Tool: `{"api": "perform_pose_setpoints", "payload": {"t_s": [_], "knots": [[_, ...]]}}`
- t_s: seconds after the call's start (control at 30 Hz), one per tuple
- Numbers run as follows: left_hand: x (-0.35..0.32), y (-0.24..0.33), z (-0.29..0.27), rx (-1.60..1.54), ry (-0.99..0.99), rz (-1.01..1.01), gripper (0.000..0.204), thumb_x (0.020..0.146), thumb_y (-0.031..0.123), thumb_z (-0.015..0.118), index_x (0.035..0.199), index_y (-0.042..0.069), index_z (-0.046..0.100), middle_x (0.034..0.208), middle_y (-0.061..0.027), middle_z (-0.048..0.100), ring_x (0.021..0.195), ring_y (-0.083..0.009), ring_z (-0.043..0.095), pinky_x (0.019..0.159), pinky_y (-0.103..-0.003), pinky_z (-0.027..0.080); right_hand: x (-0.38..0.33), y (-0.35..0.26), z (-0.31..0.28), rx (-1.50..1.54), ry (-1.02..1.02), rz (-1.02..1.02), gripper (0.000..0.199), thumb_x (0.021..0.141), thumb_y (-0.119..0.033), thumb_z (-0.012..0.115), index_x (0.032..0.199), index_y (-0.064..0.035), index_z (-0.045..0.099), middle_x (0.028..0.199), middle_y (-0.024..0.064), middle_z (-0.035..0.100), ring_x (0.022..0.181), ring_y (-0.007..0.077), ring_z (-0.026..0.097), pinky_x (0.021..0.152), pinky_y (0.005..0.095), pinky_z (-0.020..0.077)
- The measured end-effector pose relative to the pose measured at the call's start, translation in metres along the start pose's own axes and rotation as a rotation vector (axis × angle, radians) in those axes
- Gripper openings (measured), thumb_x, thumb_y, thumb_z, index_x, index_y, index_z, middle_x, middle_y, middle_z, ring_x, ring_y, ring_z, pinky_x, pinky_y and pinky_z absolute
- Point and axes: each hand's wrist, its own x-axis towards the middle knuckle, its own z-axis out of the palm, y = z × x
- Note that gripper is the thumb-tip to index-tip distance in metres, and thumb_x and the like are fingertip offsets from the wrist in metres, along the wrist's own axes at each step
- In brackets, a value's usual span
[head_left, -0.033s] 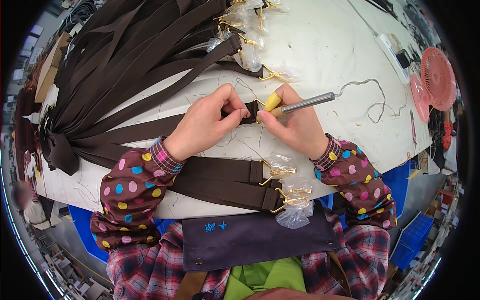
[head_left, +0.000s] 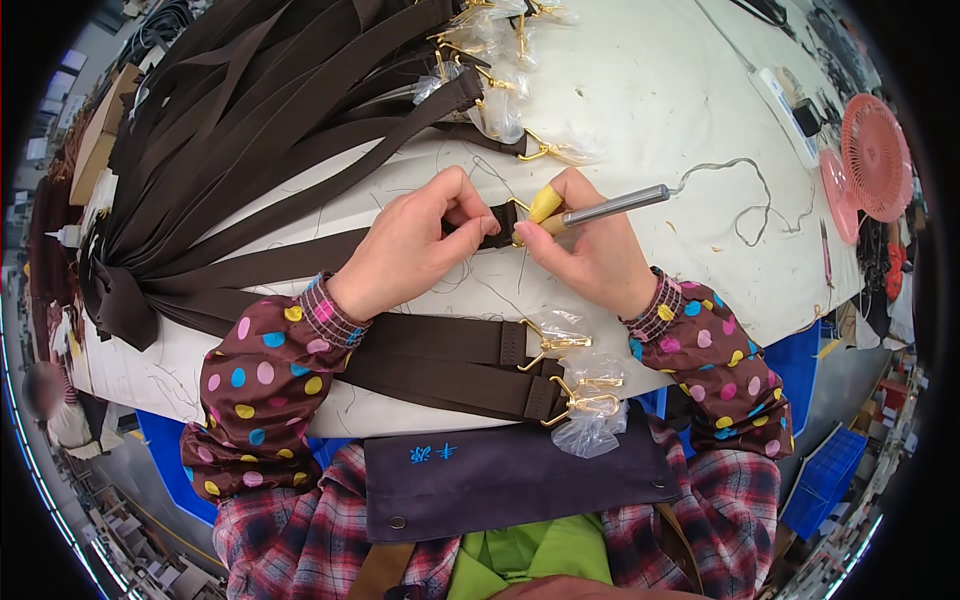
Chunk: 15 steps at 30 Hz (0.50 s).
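Observation:
My left hand (head_left: 415,235) is closed in a pinch at the end of a dark brown webbing strap (head_left: 285,259), beside its gold metal buckle (head_left: 517,205). Loose threads trail near the fingertips, and whether one is also pinched cannot be made out. My right hand (head_left: 605,260) grips a silver pen-shaped tool (head_left: 625,204) with a grey cord. Its tip points toward the strap end and is hidden behind the fingers. A yellow finger cover (head_left: 544,204) sits on the right index finger. Closer to me lie two finished-looking strap ends (head_left: 455,342) with gold clasps (head_left: 590,405) in clear plastic.
A large bundle of brown straps (head_left: 260,110) spreads across the far left of the white table (head_left: 640,120), knotted at the left (head_left: 122,300). At the right are a pink fan (head_left: 875,155), a white power strip (head_left: 785,115) and the tool's loose cord (head_left: 755,185).

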Motion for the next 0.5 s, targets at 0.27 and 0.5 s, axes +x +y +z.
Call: {"api": "perform_pose_setpoints", "payload": {"t_s": [0.27, 0.5], "knots": [[0.002, 0.022, -0.015, 0.057, -0.121, 0.002, 0.017, 0.084, 0.007, 0.064, 0.095, 0.003, 0.051, 0.084, -0.0067, 0.058, 0.072, -0.014, 0.06, 0.063, -0.029, 0.048, -0.003, -0.003, -0.003, 0.178, 0.029, 0.031, 0.023, 0.084, -0.005, 0.065, 0.093, -0.0008, 0.045, 0.08, 0.0057, 0.057, 0.071, 0.0103, 0.062, 0.062, 0.0245, 0.0489], [0.004, 0.018, -0.017, 0.359, -0.215, 0.178, 0.014, 0.08, 0.001, 0.065, 0.09, 0.003, 0.057, 0.083, -0.0066, 0.049, 0.067, -0.016, 0.052, 0.062, -0.027, 0.045, -0.002, -0.003, 0.0, 0.196, 0.001, 0.043, 0.022, 0.084, -0.004, 0.065, 0.094, -0.0009, 0.045, 0.08, 0.0059, 0.057, 0.072, 0.0101, 0.062, 0.062, 0.0244, 0.0485]]}}
